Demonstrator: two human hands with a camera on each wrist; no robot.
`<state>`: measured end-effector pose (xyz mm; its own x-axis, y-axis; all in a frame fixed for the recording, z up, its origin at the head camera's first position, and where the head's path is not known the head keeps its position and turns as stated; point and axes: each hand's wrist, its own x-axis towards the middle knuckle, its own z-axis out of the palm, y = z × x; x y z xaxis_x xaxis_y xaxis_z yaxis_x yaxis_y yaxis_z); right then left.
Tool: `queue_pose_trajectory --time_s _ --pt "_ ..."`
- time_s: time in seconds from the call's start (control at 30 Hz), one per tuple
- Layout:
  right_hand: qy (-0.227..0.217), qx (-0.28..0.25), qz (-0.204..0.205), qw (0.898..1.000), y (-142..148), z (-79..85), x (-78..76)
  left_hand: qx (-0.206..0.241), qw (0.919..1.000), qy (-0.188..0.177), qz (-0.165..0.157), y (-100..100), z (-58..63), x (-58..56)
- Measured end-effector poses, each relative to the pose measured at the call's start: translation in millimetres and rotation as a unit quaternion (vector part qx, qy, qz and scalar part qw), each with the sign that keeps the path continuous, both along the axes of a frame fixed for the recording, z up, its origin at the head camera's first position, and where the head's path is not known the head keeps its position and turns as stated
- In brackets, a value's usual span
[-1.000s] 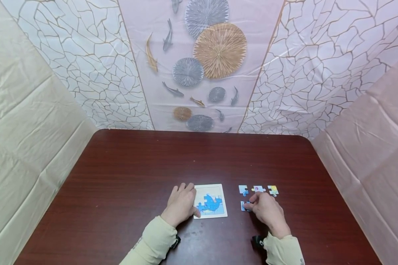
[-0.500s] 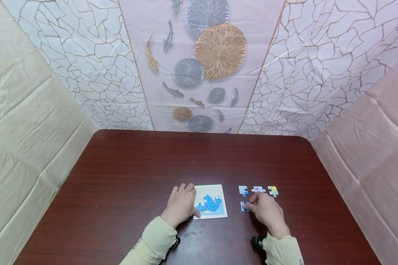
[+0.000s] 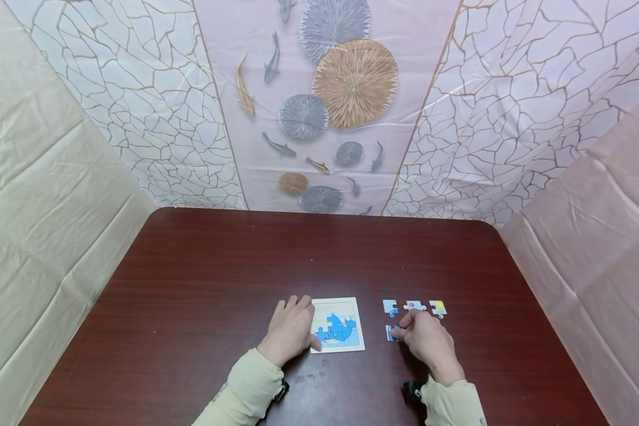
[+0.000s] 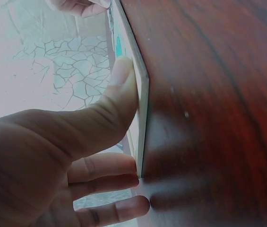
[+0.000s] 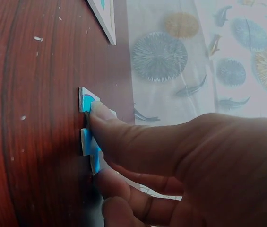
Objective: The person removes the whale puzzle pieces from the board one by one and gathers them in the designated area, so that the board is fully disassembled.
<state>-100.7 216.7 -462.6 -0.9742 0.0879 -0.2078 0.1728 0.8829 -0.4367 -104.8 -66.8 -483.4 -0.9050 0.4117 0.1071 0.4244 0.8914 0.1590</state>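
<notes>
A square jigsaw board (image 3: 323, 306) with a pale rim lies flat on the table, with joined blue pieces forming an animal picture (image 3: 339, 329) in its lower part. My left hand (image 3: 290, 328) lies along the board's left side. In the left wrist view its thumb (image 4: 121, 82) presses on the board near a corner, and the other fingers stretch out loosely beside the edge. To the right, my right hand (image 3: 431, 342) pinches a blue-and-white jigsaw piece (image 5: 87, 101) between thumb and fingers, low over the table. Part of this piece is hidden under the thumb.
Three loose jigsaw pieces lie in a row beyond the right hand: a pale blue one (image 3: 389, 306), a pinkish one (image 3: 415, 305) and a yellow-patterned one (image 3: 438, 307). The dark red-brown table (image 3: 218, 254) meets patterned cloth walls (image 3: 165, 118) at its back and sides.
</notes>
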Motion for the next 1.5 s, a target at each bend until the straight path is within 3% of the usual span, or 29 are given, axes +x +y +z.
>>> queue_pose_trajectory --time_s 0.37,0.67,0.87,1.1,1.23,1.5 --pt "0.012 0.010 0.015 1.000 -3 1.2 0.7 0.007 1.0000 0.002 -0.003 -1 1.8 0.6" --pt "0.034 -0.035 0.020 0.999 -13 6.0 -0.4 0.006 1.0000 -0.005 -0.003 -1 3.4 2.7" --pt "0.068 -0.067 0.070 0.993 -39 5.8 -4.9 0.003 1.0000 -0.007 -0.002 -1 4.8 2.2" --pt "0.131 -0.055 0.161 0.977 -75 -4.2 -3.9 0.006 1.0000 0.002 0.000 0 5.1 1.7" --pt "0.139 -0.043 0.201 0.969 -87 -8.0 -2.2 0.006 1.0000 0.004 -0.001 0 4.4 1.2" --pt "0.154 -0.042 0.215 0.963 -98 -12.9 -3.8 0.003 1.0000 0.000 -0.001 0 5.3 0.9"
